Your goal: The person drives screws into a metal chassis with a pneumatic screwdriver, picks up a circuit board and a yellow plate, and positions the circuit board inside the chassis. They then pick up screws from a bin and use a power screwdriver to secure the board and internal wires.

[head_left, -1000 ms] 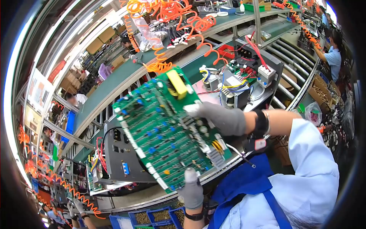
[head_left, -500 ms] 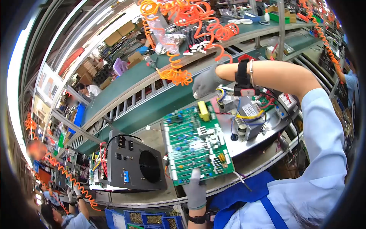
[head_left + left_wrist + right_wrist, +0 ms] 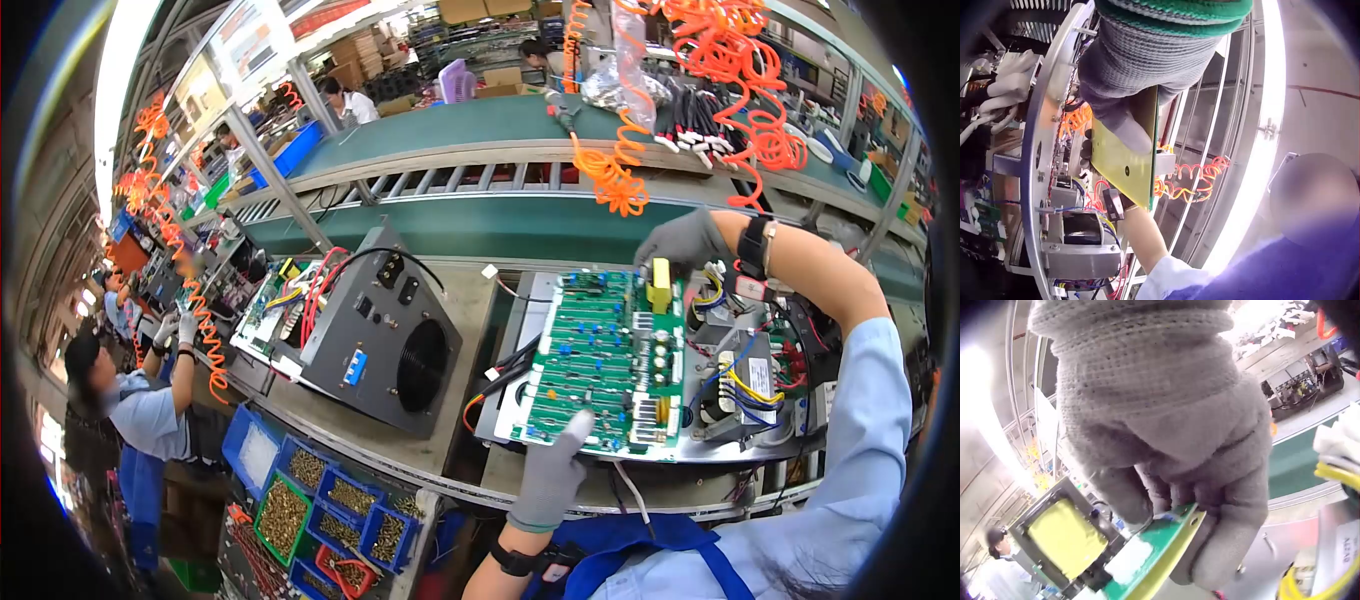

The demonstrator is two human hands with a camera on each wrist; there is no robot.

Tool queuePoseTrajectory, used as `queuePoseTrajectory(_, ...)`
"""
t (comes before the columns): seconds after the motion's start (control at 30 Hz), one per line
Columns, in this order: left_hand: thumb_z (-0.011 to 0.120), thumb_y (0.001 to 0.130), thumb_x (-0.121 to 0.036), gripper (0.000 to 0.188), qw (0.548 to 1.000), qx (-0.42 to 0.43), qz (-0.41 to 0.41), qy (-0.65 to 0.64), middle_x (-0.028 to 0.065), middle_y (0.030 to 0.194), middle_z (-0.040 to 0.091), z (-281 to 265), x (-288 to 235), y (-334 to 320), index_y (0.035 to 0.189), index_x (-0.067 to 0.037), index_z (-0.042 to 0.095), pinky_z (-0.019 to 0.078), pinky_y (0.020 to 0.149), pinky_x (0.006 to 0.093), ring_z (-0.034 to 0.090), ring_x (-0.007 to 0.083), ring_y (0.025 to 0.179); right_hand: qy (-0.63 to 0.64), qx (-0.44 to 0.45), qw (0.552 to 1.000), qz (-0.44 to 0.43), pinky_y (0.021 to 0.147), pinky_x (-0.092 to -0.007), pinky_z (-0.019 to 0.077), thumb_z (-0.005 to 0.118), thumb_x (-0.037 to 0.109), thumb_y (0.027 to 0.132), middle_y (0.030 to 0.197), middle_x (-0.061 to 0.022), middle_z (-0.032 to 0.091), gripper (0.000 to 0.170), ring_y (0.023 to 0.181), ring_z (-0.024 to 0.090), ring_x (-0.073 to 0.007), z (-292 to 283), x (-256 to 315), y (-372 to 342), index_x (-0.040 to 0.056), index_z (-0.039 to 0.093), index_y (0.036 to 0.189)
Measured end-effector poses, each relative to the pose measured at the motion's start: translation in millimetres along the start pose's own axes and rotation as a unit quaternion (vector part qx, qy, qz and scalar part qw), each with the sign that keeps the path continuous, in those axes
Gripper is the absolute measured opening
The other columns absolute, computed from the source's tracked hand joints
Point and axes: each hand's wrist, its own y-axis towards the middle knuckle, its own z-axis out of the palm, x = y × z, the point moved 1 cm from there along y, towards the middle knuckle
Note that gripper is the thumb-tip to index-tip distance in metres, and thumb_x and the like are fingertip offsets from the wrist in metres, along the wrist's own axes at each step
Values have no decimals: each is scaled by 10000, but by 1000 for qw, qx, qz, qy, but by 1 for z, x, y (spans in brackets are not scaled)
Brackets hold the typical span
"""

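A green circuit board (image 3: 600, 360) with a yellow component near its top right is held above a metal chassis plate (image 3: 512, 400). My gloved left hand (image 3: 552, 478) grips its near left edge, thumb on top; the left wrist view shows fingers of the left hand (image 3: 1141, 69) under the board's yellowish underside (image 3: 1119, 153). At the far right corner my gloved right hand (image 3: 686, 240) pinches the board; in the right wrist view the right hand (image 3: 1172, 425) has thumb and fingers around the board's corner (image 3: 1163, 540). Wires and a transformer (image 3: 742, 385) lie right of the board.
Left of the board stands a grey housing with a fan (image 3: 385, 340). Blue and green bins of screws (image 3: 283, 515) sit at the lower left. Orange coiled hoses (image 3: 610, 175) hang beyond the green conveyor (image 3: 480, 225). Another person (image 3: 150, 410) works at far left.
The right hand, away from the board half a second ago, now holds its far corner. The left hand keeps its grip. The head view has turned left, and the board now overlaps the chassis plate.
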Motion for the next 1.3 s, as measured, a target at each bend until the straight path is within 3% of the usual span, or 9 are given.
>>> queuePoseTrajectory(0.07,564,830,112,286,975,-21,-178,-128,132,1031,616,1,9,2,1091,2,599,470,797,299,594,206,922,-73,-19,995,-67,593,-339,537,573,150,810,829,-29,625,192,730,619,-136,3,9,1,72,630,976)
queuePoseTrajectory(0.1,582,849,77,244,995,18,-96,-1,121,1026,617,-2,11,2,1084,13,595,478,773,294,589,180,897,-185,13,959,-215,589,-339,552,600,151,804,850,-25,651,197,722,632,-144,-10,-12,23,83,635,986)
queuePoseTrajectory(0.13,585,853,70,246,997,28,-54,38,118,1022,618,1,9,4,1091,9,596,481,768,296,593,184,891,-60,-57,996,-19,611,-349,571,628,167,821,887,-43,670,215,732,654,-170,-1,4,12,81,629,1018)
queuePoseTrajectory(0.23,602,805,114,334,997,47,17,64,126,1023,623,13,9,9,1115,-9,602,486,778,305,608,219,894,19,-35,997,70,637,-309,552,598,124,868,897,-58,676,265,758,652,-154,-1,-7,9,16,611,1110)
queuePoseTrajectory(0.43,594,609,172,602,995,76,11,61,186,1067,593,21,25,3,1163,-64,615,463,835,393,578,351,989,-51,-69,994,61,694,-295,527,608,146,856,944,-66,681,299,820,647,-159,6,-25,15,37,624,1134)
queuePoseTrajectory(0.5,604,810,53,357,985,46,-114,-125,147,1081,604,27,19,11,1160,10,552,592,711,350,641,255,917,-66,-88,993,52,683,-297,550,611,140,847,914,-56,674,275,800,654,-160,7,-23,14,42,633,1103)
queuePoseTrajectory(0.57,587,876,-71,332,841,-55,-372,-389,136,1059,604,26,-15,27,1183,28,509,614,641,347,662,245,875,-59,-103,991,63,679,-294,554,593,128,848,911,-56,672,275,799,654,-166,11,-16,6,45,630,1108)
queuePoseTrajectory(1.1,449,952,-111,291,847,-47,-391,-358,210,1016,587,24,-21,3,1083,147,476,608,752,383,662,294,900,-343,-134,928,-64,778,-365,479,697,261,781,956,-121,686,386,894,623,-228,3,-27,38,64,656,1111)
queuePoseTrajectory(1.3,486,956,-135,285,841,-53,-422,-335,196,958,631,21,-17,2,1061,128,523,609,643,297,689,258,817,-177,-135,975,-6,702,-327,477,693,171,787,867,-84,692,279,796,615,-159,9,-21,27,50,682,1038)
